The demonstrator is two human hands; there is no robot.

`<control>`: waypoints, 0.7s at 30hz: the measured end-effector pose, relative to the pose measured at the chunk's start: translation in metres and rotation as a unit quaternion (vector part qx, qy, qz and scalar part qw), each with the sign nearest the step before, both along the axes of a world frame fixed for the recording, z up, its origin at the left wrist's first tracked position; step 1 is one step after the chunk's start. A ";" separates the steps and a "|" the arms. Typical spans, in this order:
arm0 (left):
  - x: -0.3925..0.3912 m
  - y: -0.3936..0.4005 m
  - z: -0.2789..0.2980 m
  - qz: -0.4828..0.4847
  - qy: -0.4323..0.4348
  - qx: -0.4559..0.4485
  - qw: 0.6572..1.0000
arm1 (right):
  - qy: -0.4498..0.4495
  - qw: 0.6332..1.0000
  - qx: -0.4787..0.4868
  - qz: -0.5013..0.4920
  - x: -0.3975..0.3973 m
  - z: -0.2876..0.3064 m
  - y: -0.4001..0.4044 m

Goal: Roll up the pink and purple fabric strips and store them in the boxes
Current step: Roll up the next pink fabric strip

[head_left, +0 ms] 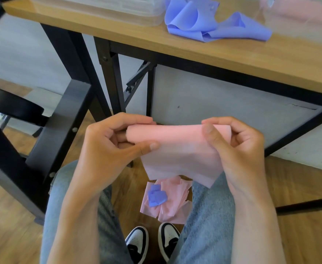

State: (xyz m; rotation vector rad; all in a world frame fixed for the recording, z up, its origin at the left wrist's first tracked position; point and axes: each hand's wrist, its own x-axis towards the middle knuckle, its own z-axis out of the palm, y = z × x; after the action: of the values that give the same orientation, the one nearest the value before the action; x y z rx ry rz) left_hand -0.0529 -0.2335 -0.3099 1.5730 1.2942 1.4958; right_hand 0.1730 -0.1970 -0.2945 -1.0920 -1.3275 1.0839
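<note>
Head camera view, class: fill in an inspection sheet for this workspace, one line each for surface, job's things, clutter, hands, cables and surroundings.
Surface: light wooden table top on a black metal frame.
Job's things: pink fabric strip, partly rolled, its tail hanging down between the knees; loose purple fabric strip on the table; clear plastic boxes at the table's far edge.
Clutter: heap of pink fabric with a small purple fabric piece lying on the wooden floor.
Hands: left hand and right hand each grip an end of the pink roll, fingers curled.
Cables: nothing seen.
Surroundings: black chair to the left, pale wall under the table.
</note>
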 end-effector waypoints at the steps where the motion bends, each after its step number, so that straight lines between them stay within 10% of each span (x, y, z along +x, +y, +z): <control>1: 0.001 0.000 0.000 -0.001 0.006 0.003 1.000 | -0.008 1.000 0.003 -0.009 -0.001 0.000 0.000; 21: -0.001 -0.002 0.001 0.011 -0.017 0.006 1.000 | -0.027 0.999 0.040 0.018 0.000 -0.001 -0.001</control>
State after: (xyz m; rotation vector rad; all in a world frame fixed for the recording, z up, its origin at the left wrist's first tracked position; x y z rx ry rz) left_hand -0.0535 -0.2359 -0.3091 1.5383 1.2908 1.5396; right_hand 0.1733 -0.1984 -0.2952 -1.0488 -1.4262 1.0257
